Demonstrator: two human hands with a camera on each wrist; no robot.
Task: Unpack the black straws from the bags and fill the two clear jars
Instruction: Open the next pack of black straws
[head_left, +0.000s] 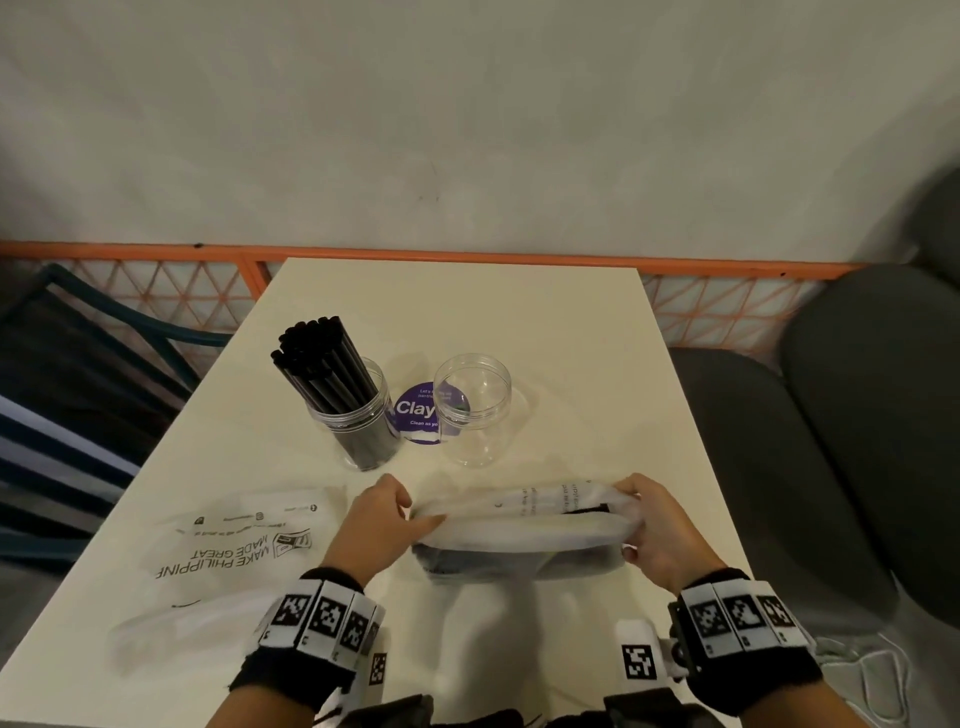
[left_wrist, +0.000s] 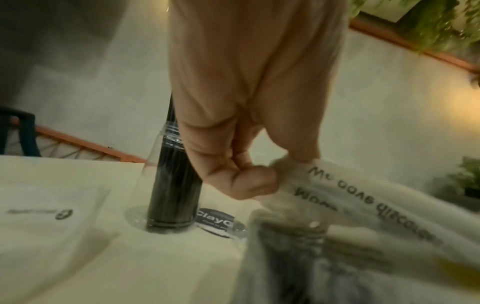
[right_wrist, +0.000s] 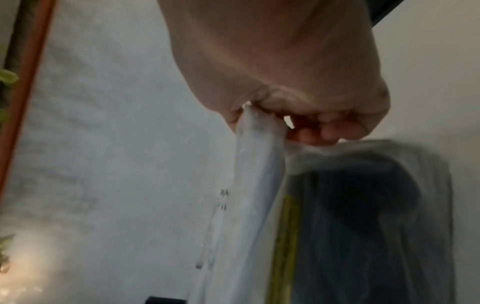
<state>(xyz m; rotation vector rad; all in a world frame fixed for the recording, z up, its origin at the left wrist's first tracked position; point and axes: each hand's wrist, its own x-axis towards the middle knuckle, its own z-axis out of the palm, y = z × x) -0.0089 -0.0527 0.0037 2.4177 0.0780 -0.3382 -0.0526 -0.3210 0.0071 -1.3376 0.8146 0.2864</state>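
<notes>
A translucent white bag (head_left: 519, 530) with dark straws inside it hangs just above the table's near edge. My left hand (head_left: 382, 525) pinches its left end and my right hand (head_left: 652, 530) grips its right end. The left wrist view shows my left hand (left_wrist: 249, 181) pinching the printed bag (left_wrist: 363, 216); the right wrist view shows my right hand (right_wrist: 298, 123) bunching the bag (right_wrist: 259, 174) over dark straws (right_wrist: 363, 226). Behind stand a clear jar (head_left: 358, 415) full of black straws (head_left: 322, 364) and a second clear jar (head_left: 472, 410) with nothing in it.
A flat empty printed bag (head_left: 234, 551) lies on the cream table (head_left: 571, 338) at the left. A purple round sticker (head_left: 415, 410) sits between the jars. A dark chair (head_left: 78, 364) stands left, grey cushions (head_left: 857, 415) right, and an orange rail (head_left: 467, 255) runs behind.
</notes>
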